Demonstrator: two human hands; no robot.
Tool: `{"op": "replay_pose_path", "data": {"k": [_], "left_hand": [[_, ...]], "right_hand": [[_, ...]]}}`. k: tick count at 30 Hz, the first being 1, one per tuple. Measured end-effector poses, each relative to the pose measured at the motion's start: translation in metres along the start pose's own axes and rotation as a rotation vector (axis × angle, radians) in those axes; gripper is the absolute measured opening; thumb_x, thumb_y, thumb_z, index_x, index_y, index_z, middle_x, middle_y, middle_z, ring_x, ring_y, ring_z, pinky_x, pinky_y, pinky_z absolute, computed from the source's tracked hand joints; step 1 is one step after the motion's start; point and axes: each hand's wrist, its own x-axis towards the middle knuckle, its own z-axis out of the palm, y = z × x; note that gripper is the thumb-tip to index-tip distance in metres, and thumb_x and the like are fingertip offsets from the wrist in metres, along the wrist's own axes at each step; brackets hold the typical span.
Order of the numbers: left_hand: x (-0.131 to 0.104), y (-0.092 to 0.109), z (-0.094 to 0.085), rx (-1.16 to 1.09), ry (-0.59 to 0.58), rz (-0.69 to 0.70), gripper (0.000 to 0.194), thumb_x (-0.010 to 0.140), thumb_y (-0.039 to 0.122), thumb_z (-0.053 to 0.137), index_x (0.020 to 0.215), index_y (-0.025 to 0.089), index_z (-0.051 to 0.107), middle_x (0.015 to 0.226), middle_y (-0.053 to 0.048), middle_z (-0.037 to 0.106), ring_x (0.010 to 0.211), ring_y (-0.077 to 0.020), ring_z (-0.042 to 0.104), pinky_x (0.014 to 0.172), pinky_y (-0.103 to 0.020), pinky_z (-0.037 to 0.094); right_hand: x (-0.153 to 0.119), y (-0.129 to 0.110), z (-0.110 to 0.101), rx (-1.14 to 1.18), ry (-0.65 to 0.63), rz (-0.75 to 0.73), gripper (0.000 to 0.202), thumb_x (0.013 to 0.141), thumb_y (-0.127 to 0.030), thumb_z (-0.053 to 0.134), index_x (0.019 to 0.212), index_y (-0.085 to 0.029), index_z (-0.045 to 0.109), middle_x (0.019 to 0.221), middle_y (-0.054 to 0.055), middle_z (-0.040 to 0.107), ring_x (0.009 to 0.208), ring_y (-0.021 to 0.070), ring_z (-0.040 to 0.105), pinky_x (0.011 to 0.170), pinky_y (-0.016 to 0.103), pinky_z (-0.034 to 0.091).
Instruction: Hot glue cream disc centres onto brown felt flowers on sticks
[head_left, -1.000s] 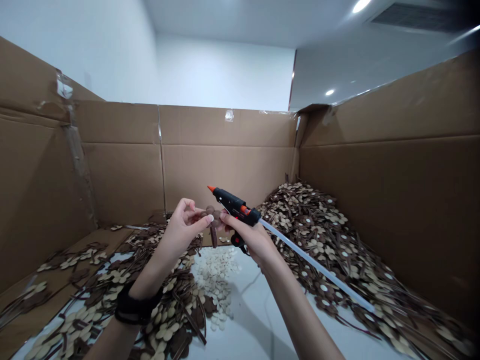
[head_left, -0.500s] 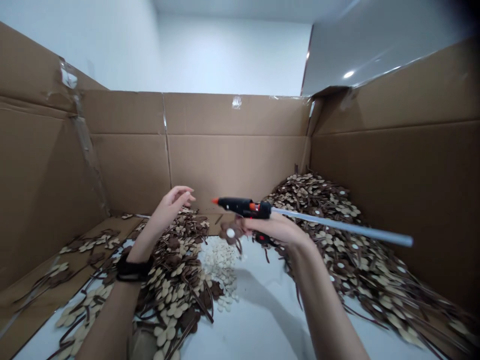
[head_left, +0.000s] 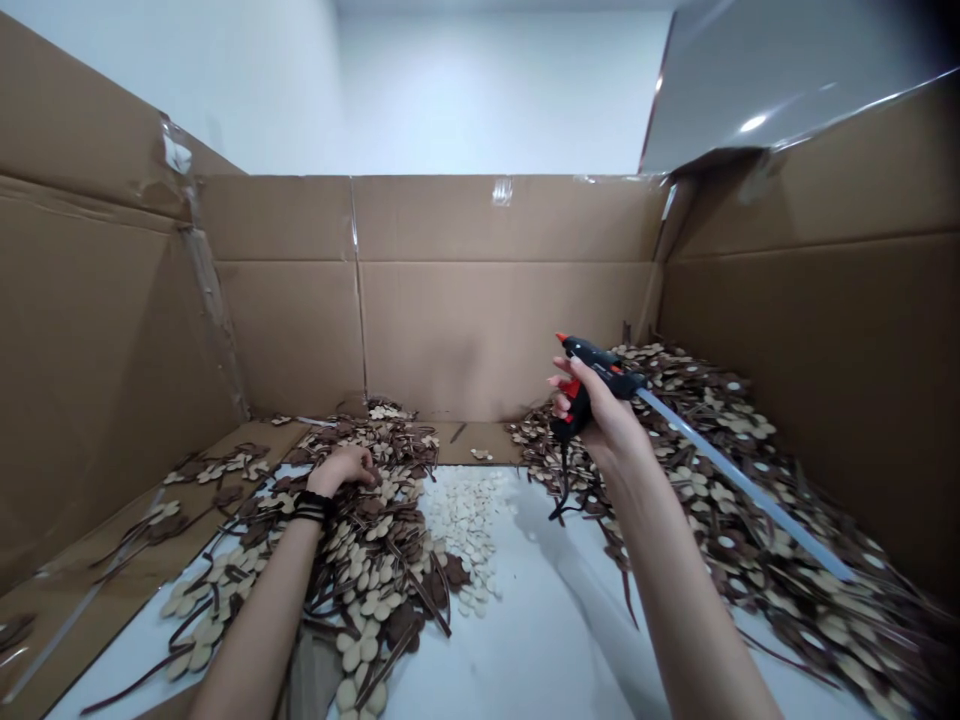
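My right hand [head_left: 600,405] is wrapped round the handle of a black and orange glue gun [head_left: 596,370], its tip pointing up and left. A long translucent glue stick [head_left: 742,480] sticks out of its back. My left hand [head_left: 345,470] reaches into the left pile of brown and beige flower pieces [head_left: 375,550]; its fingertips are curled down among the pieces, and whatever they touch is hidden. Between the hands, small white discs [head_left: 461,520] lie scattered on the white surface [head_left: 525,650].
High cardboard walls [head_left: 495,320] enclose the work area at the back and both sides. A large heap of flower pieces with white dots [head_left: 750,540] lies at the right. A few flower pieces [head_left: 157,520] rest on cardboard at the left.
My left hand has lowered into the left pile. My right hand has moved right with the glue gun, which now tilts upward; the brown flower beside it is no longer there.
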Motion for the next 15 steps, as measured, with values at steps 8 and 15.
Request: {"op": "replay_pose_path", "data": {"k": [8, 15], "left_hand": [[-0.016, -0.002, -0.035, -0.305, 0.295, 0.14, 0.024, 0.07, 0.031, 0.067, 0.083, 0.013, 0.058, 0.078, -0.001, 0.061, 0.075, -0.0147, 0.057, 0.07, -0.027, 0.044], [-0.065, 0.026, -0.085, -0.653, 0.537, 0.262, 0.055, 0.064, 0.053, 0.064, 0.1, 0.011, 0.062, 0.098, -0.012, 0.069, 0.09, -0.0223, 0.063, 0.076, -0.03, 0.047]], "right_hand": [[-0.025, -0.015, 0.018, -0.14, -0.056, -0.118, 0.05, 0.062, -0.051, 0.073, 0.096, -0.016, 0.06, 0.071, 0.0, 0.058, 0.043, 0.0036, 0.039, 0.037, 0.017, 0.03], [-0.04, -0.019, 0.024, -0.261, -0.139, -0.146, 0.045, 0.068, -0.054, 0.069, 0.09, -0.017, 0.06, 0.068, 0.0, 0.055, 0.044, 0.0044, 0.038, 0.036, 0.018, 0.029]]}}
